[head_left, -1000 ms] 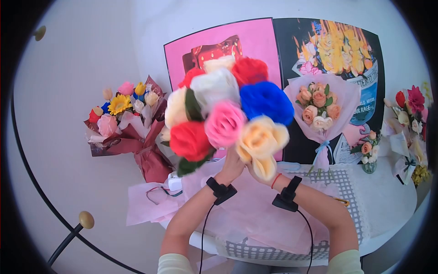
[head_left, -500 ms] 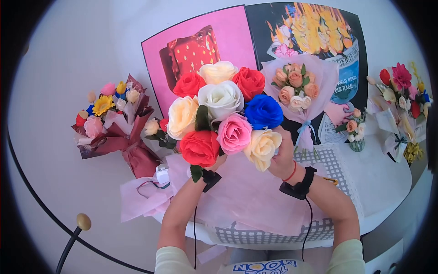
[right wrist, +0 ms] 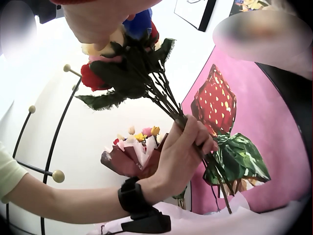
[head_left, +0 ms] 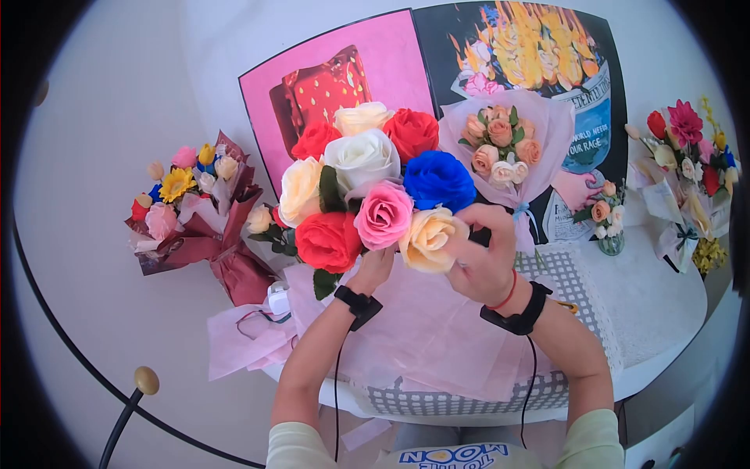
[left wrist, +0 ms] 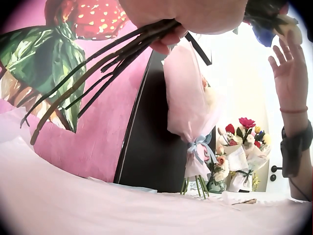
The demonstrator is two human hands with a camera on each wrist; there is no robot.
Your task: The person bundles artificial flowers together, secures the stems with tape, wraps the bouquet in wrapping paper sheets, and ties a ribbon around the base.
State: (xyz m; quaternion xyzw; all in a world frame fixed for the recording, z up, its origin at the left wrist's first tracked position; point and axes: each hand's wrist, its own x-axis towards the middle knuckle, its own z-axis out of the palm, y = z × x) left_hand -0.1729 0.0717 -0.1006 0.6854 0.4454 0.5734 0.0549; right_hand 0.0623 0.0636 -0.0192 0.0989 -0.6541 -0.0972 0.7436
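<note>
My left hand (right wrist: 178, 149) grips the dark stems (right wrist: 164, 98) of an artificial rose bouquet. Below the fist, the bare stem ends (left wrist: 93, 73) fan out. In the head view the blooms face up: a white rose (head_left: 361, 159), a pink rose (head_left: 383, 215), a blue rose (head_left: 439, 180), a red rose (head_left: 329, 241) and several more. My right hand (head_left: 488, 258) is at the cream rose (head_left: 426, 238) on the near right side, its fingertips right at the petals. From the left wrist, the right hand's fingers look spread and mostly straight.
Pale pink wrapping paper (head_left: 437, 336) covers much of the white table (head_left: 664, 305). A maroon-wrapped bouquet (head_left: 234, 266) stands left. Behind are two pictures, including a pink one (head_left: 269, 102), a peach-rose bouquet (head_left: 500, 141), a small glass vase (head_left: 612, 244) and another bouquet (head_left: 687, 172) far right.
The bouquet dropped lower and away from the head camera, then shifted slightly left. My right hand parted from the left hand at the stems and moved up to the cream rose.
</note>
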